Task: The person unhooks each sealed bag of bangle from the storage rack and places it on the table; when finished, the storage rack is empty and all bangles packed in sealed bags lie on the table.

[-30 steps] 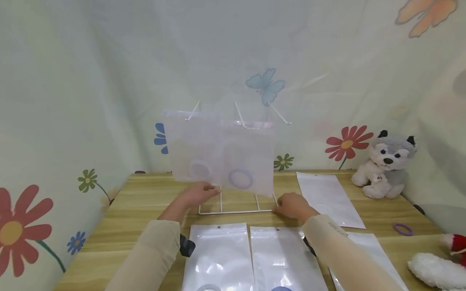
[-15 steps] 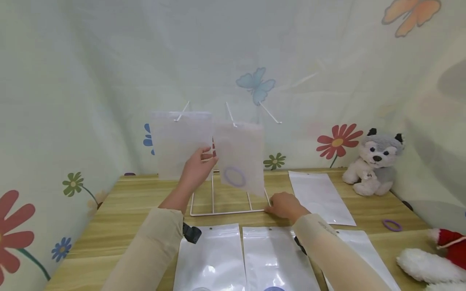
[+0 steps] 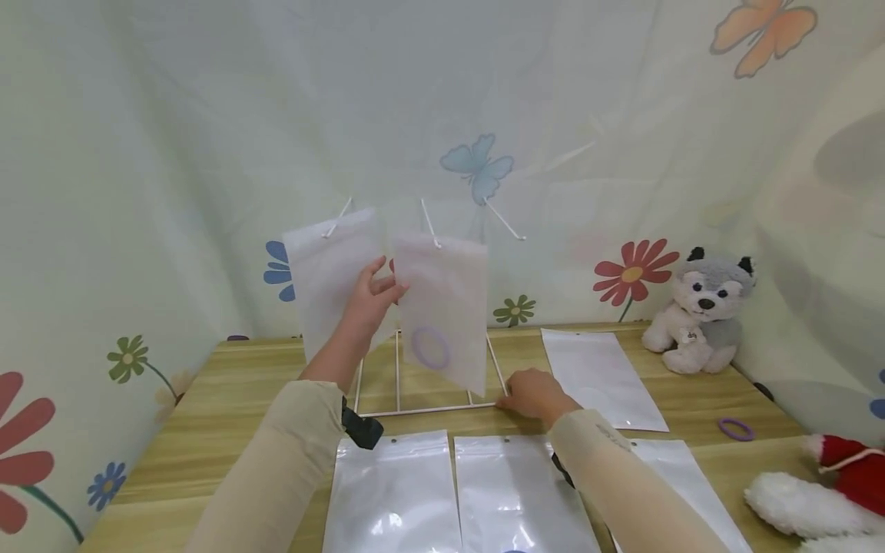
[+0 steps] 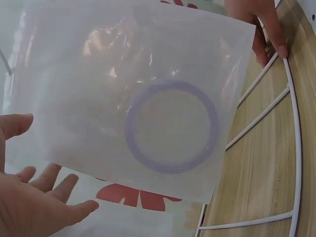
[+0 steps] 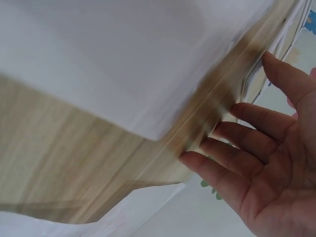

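Note:
A white wire rack (image 3: 429, 409) stands on the table, with hooks reaching forward at its top. Two milky zip bags hang from it, the left bag (image 3: 307, 269) turned at an angle and the middle bag (image 3: 459, 299) showing a purple ring (image 4: 130, 123) through its film. My left hand (image 3: 369, 303) is raised between them, fingers spread, fingertips right at the middle bag's left edge. At the front right corner of the rack's base rests my right hand (image 3: 535, 394), its thumb on the wire and its fingers extended low over the wood.
The right hook (image 3: 508, 220) carries no bag. Flat white bags lie in front, including one zip bag (image 3: 394, 484), and another flat bag (image 3: 601, 376) lies right of the rack. A loose purple ring (image 3: 720, 427), a husky plush (image 3: 708, 307) and a red-and-white plush (image 3: 795, 503) sit at the right.
My left hand has risen from the rack's base to between the hanging bags. Both bags have turned, and the gap between them is wider. My right hand stays at the base corner.

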